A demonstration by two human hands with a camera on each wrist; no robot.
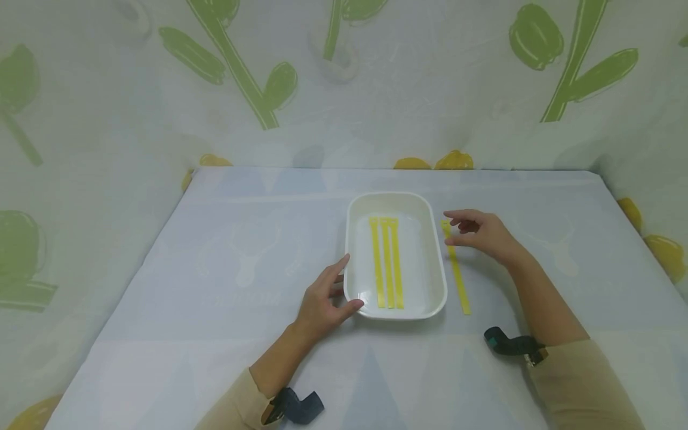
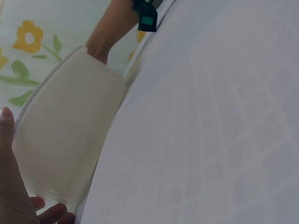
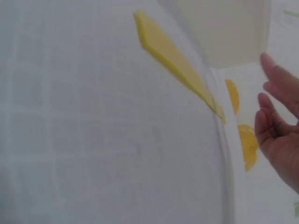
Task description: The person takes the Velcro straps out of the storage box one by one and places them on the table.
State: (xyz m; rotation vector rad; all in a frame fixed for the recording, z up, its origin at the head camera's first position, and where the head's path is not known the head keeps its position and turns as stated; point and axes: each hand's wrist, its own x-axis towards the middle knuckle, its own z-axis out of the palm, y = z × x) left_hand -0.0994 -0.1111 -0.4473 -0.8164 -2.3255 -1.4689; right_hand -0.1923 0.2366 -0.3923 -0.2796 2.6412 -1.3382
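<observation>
A white rectangular tray (image 1: 421, 280) lies on the table with three long yellow strips (image 1: 387, 263) side by side inside it, their wider ends at the far side. My left hand (image 1: 321, 304) touches the tray's near left corner, forefinger along the left side and thumb at the near rim. In the left wrist view its fingertips rest against the tray wall (image 2: 70, 126). Just right of the tray lies another yellow strip (image 1: 458, 280). My right hand (image 1: 486, 236) is near its far end, thumb and fingers apart, holding nothing; the right wrist view shows a gap between that hand and the strip (image 3: 175, 60).
A pale patterned cloth covers the table (image 1: 215, 269). Behind it hangs a curtain (image 1: 430, 77) printed with green plants and yellow flowers. Dark devices are strapped to both wrists, the right one (image 1: 513, 344) just above the table.
</observation>
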